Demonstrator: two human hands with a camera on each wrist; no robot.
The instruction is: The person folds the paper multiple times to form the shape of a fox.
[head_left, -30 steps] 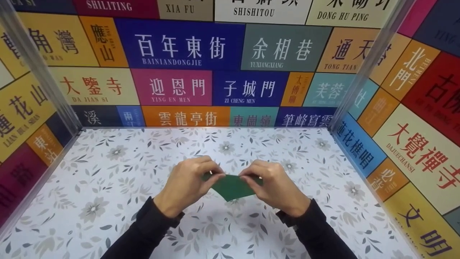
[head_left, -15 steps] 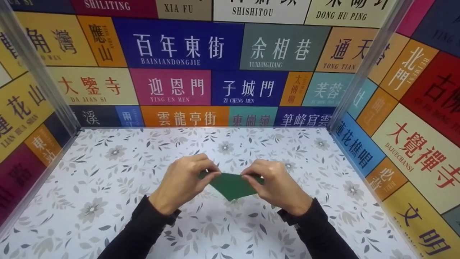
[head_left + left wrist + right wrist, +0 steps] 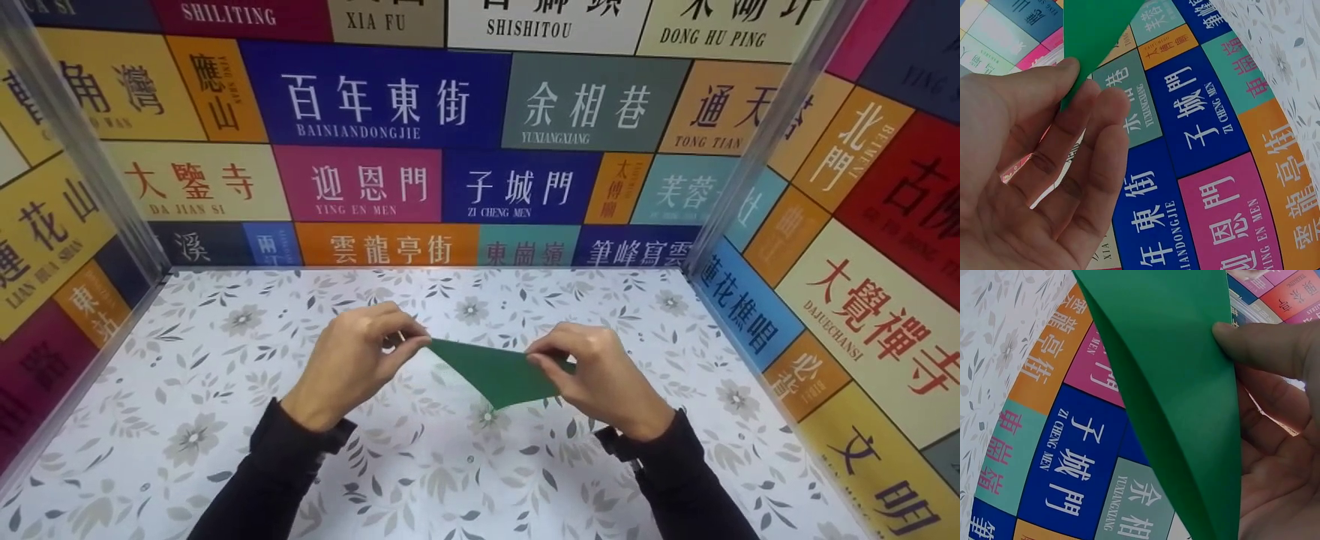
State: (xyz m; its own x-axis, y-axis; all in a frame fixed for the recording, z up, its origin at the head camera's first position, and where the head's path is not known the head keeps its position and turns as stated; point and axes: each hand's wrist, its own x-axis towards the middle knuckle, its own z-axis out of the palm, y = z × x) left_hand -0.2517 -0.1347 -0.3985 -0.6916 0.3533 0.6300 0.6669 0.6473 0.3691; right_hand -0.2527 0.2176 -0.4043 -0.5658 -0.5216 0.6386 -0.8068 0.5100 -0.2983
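Observation:
A sheet of green paper, folded over into a triangle, hangs between both hands above the table. Its long straight edge runs along the top, and one corner points down. My left hand pinches the paper's left tip between thumb and forefinger. In the left wrist view the paper's narrow end comes out from between those fingertips. My right hand pinches the top edge toward the right. The right wrist view shows two layers of the paper slightly parted along the open side, with the thumb on its face.
The table has a white cover with grey flowers and leaves. Behind it stands a back wall of coloured name panels, and similar side walls flank it. Clear strips run up the corners.
My left hand has slid left and up to the paper's tip, baring more of the top edge. The right hand has shifted a little to the right, so the hands are farther apart.

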